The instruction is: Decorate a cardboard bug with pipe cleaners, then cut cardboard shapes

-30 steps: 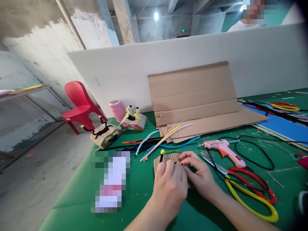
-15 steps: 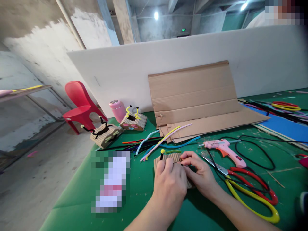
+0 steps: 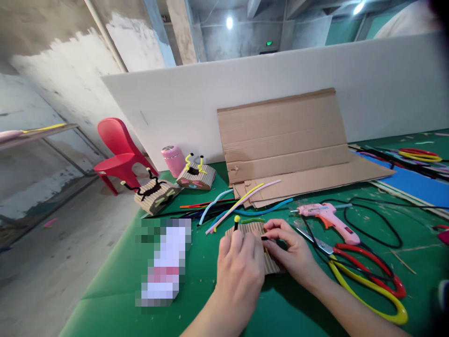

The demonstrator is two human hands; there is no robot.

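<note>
A small corrugated cardboard craft [image 3: 250, 228] sits on the green table below my hands, largely covered by them. Rising from its left side is a black pipe cleaner with a yellow ball tip [image 3: 236, 220]. My left hand [image 3: 240, 267] is closed over the craft's left part, its fingertips hidden behind the knuckles. From the right, my right hand [image 3: 293, 248] pinches a short black pipe cleaner [image 3: 264, 238] between thumb and fingers at the craft's top. A short green pipe cleaner [image 3: 253, 220] lies just behind the craft.
Scissors with red and yellow handles [image 3: 368, 276] and a pink glue gun [image 3: 326, 217] lie to the right. Loose pipe cleaners [image 3: 238, 206] and folded cardboard [image 3: 280, 140] are behind. Two similar crafts [image 3: 156, 194] and a pink canister [image 3: 173, 160] stand back left.
My left hand has shifted slightly left, away from my right fingers. More of the craft's middle and the short black pipe cleaner now show between my hands.
</note>
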